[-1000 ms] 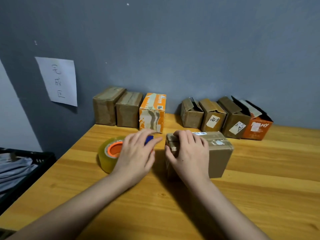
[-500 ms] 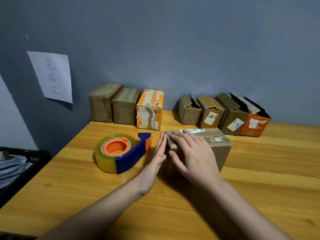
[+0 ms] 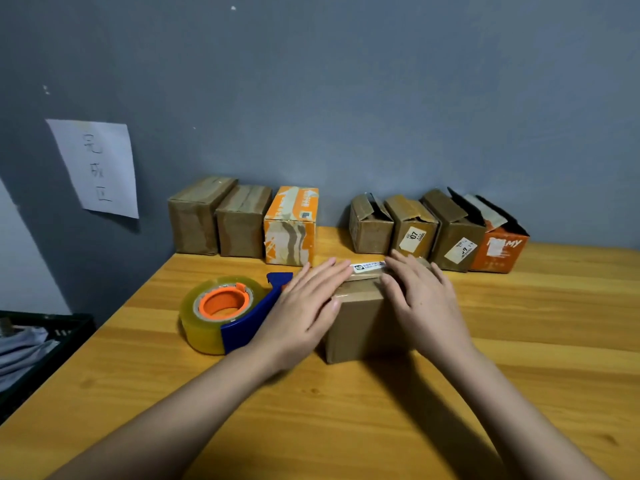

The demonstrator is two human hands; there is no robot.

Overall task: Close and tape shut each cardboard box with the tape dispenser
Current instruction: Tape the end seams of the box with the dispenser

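Observation:
A small brown cardboard box (image 3: 360, 323) stands in the middle of the wooden table (image 3: 346, 410), its top flaps down with tape across them. My left hand (image 3: 308, 306) lies flat with straight fingers on the box's top left edge. My right hand (image 3: 419, 299) lies flat on the top right part. A tape dispenser (image 3: 228, 311), blue with an orange hub and a clear tape roll, rests on the table just left of the box, touched by neither hand.
Against the grey wall stand three taped boxes (image 3: 242, 220) on the left and several boxes with loose flaps (image 3: 436, 230) on the right. A paper note (image 3: 97, 168) hangs on the wall. A black crate (image 3: 38, 348) with cloth sits beyond the table's left edge.
My left hand left the tape dispenser, moved right to the box's side, and now lies on its top. My right hand slid right along the top.

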